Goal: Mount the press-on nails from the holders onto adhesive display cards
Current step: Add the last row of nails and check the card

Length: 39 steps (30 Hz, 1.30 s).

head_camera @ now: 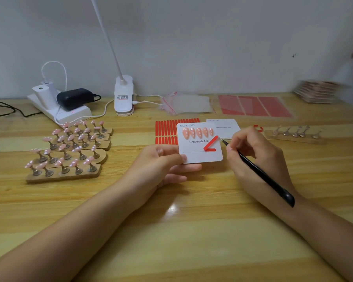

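My left hand [161, 165] pinches the lower left edge of a white display card [200, 157] printed "Handmade Nail". Several pink nails [198, 132] sit in a row along the card's top. A red strip [210, 145] is half peeled from the card's lower line and folded up in a V. My right hand [255, 155] grips a black pointed tool [259, 171], whose metal tip touches the strip's raised end. Wooden holders [69, 151] with pink nails on metal stands lie at the left. A holder with bare stands [293, 135] lies at the right.
A sheet of red strips [167, 129] and a second white card [224, 127] lie behind the held card. Clear bags [188, 103] and red sheets [255, 105] are further back. A power strip [59, 106] and a clip lamp [123, 96] stand at the back left.
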Tool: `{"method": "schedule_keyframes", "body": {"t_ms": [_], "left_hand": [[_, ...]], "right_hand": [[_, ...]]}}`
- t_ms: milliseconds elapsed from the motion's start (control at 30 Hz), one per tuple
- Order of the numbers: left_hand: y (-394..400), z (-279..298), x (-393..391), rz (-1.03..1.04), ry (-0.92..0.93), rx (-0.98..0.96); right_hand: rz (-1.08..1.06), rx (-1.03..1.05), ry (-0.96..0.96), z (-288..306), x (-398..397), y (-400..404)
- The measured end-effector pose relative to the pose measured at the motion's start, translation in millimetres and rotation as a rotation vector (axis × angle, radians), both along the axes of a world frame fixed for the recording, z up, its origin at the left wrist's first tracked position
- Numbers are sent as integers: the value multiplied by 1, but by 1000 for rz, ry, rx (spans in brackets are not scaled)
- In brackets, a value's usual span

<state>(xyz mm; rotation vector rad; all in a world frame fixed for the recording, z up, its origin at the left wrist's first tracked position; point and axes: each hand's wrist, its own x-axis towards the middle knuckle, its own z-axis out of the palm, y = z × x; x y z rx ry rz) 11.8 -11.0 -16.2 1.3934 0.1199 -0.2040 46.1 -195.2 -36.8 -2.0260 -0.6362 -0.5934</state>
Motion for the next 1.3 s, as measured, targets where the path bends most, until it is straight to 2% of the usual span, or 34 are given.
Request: {"method": "schedule_keyframes", "body": {"t_ms": [333, 1100, 1300], "left_hand": [[1, -2, 0, 5, -10, 5], [3, -4, 0, -24, -50, 13], [3, -5, 0, -26, -59, 15]], "right_hand": [[-37, 168, 51, 1, 5, -3], [-29, 289, 51, 2, 23, -19], [-94, 299, 60, 9, 34, -34]]}}
